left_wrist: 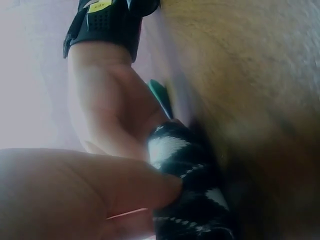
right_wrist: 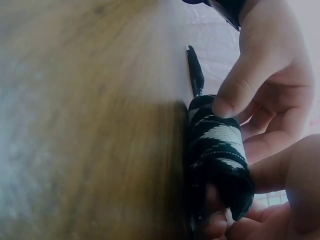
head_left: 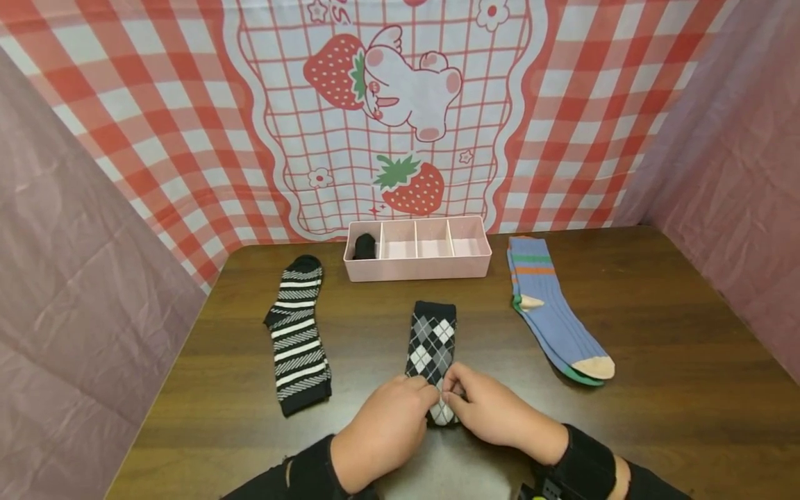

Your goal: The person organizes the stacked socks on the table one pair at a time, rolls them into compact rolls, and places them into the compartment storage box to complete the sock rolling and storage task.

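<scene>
Argyle sock near tray with bundle

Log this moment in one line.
left hand: holding argyle sock; right hand: holding it too; sock: near end rolled; flanking: striped sock, blue socks; pink divided tray: black bundle, leftmost compartment

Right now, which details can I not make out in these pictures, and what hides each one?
Head: part of the argyle sock, covered by the left hand and right hand.
Head: the base of the dark bundle, behind the front wall of the pink tray.
Left wrist: the rest of the argyle sock, cut off by the bottom edge.
Right wrist: grain of the table, blurred.
</scene>
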A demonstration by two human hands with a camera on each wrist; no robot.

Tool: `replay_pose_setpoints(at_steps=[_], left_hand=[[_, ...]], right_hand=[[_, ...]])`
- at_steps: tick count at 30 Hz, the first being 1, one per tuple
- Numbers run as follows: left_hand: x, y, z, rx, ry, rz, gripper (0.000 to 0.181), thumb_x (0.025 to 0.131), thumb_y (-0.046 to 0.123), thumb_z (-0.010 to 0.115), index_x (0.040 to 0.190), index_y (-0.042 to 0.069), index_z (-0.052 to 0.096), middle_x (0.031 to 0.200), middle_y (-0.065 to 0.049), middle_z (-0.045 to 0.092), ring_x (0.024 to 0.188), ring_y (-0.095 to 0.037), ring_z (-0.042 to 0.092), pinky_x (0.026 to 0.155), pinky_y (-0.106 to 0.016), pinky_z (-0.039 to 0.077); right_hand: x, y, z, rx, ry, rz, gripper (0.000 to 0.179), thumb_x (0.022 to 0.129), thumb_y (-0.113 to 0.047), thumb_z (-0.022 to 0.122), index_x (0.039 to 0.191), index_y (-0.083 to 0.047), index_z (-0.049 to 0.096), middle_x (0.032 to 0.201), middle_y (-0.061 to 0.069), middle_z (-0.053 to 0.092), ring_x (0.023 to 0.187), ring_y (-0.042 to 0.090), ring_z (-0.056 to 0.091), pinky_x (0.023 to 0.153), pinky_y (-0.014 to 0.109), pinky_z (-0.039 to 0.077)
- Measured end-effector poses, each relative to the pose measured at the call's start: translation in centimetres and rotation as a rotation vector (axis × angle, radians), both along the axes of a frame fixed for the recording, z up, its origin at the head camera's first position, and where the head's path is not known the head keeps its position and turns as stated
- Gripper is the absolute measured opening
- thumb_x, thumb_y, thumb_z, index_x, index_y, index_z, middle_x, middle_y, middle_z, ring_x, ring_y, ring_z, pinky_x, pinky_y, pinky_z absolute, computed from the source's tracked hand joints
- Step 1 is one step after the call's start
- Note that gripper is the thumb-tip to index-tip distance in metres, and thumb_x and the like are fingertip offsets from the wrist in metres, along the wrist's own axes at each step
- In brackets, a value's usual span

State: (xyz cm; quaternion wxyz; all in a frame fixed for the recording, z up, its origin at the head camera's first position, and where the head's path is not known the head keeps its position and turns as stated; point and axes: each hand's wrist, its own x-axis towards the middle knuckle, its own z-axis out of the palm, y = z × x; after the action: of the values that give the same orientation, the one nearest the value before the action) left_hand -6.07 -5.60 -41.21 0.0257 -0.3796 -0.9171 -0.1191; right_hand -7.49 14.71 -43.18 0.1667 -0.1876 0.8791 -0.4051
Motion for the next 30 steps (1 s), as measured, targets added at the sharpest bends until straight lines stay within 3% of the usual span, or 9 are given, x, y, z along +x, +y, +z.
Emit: replay_pose_setpoints(at_steps=[6, 11, 17, 24, 27, 30], left_hand=[[-0.5, -0.1, -0.4, 0.008, -0.012, 0.005, 0.018, 0.083, 0.002, 0.071, 0.095, 0.015, 0.071, 0.088, 0.005, 0.065, 0.076, -0.012, 0.057, 0.068, -0.025, 0.049], [-1.3, -0.3, -0.5, 0.044, -0.14, 0.021, 0.02, 0.089, 0.003, 0.067, 0.103, 0.017, 0.07, 0.1, 0.006, 0.07, 0.088, -0.012, 0.064, 0.077, -0.027, 0.053], [-2.1, -0.8, -0.5, 0.122, -0.265, 0.025, 0.021, 0.088, 0.003, 0.064, 0.104, 0.016, 0.061, 0.089, 0.004, 0.065, 0.078, -0.007, 0.059, 0.07, -0.025, 0.051], [-2.6, -1.3, -1.2, 0.224, -0.331, 0.008, 0.018, 0.087, -0.001, 0.063, 0.1, 0.011, 0.062, 0.099, 0.002, 0.059, 0.089, -0.008, 0.057, 0.081, -0.024, 0.051], [-2.7, -1.4, -1.4, 0.244, -0.352, 0.035, 0.016, 0.085, -0.001, 0.064, 0.097, 0.01, 0.064, 0.099, 0.001, 0.057, 0.09, -0.009, 0.055, 0.083, -0.025, 0.051], [-2.7, -1.3, -1.3, 0.243, -0.355, 0.067, 0.015, 0.084, -0.001, 0.065, 0.094, 0.01, 0.067, 0.097, 0.002, 0.057, 0.089, -0.009, 0.055, 0.083, -0.025, 0.051]], right_hand=[[0.0, -0.1, 0.0, 0.029, 0.022, -0.007, 0.006, 0.105, -0.018, 0.058, 0.1, -0.015, 0.057, 0.081, -0.005, 0.057, 0.066, 0.01, 0.051, 0.058, 0.03, 0.043], [0.2, -0.1, 0.3, 0.068, 0.108, -0.003, 0.006, 0.104, -0.02, 0.061, 0.098, -0.021, 0.059, 0.093, -0.007, 0.054, 0.08, 0.01, 0.052, 0.069, 0.03, 0.046], [0.6, -0.4, 0.7, 0.098, 0.206, 0.014, 0.015, 0.095, -0.025, 0.075, 0.101, -0.024, 0.062, 0.101, -0.012, 0.055, 0.096, 0.011, 0.055, 0.083, 0.038, 0.05], [0.9, -0.5, 0.6, 0.178, 0.364, 0.091, 0.035, 0.08, -0.017, 0.088, 0.107, -0.019, 0.065, 0.106, -0.01, 0.06, 0.103, 0.012, 0.057, 0.088, 0.039, 0.052], [1.0, -0.6, 0.6, 0.211, 0.412, 0.121, 0.037, 0.08, -0.017, 0.088, 0.109, -0.018, 0.065, 0.108, -0.008, 0.062, 0.104, 0.012, 0.058, 0.089, 0.04, 0.052], [1.0, -0.6, 0.6, 0.218, 0.404, 0.137, 0.033, 0.085, -0.02, 0.086, 0.112, -0.018, 0.066, 0.11, -0.008, 0.064, 0.105, 0.012, 0.06, 0.09, 0.04, 0.052]])
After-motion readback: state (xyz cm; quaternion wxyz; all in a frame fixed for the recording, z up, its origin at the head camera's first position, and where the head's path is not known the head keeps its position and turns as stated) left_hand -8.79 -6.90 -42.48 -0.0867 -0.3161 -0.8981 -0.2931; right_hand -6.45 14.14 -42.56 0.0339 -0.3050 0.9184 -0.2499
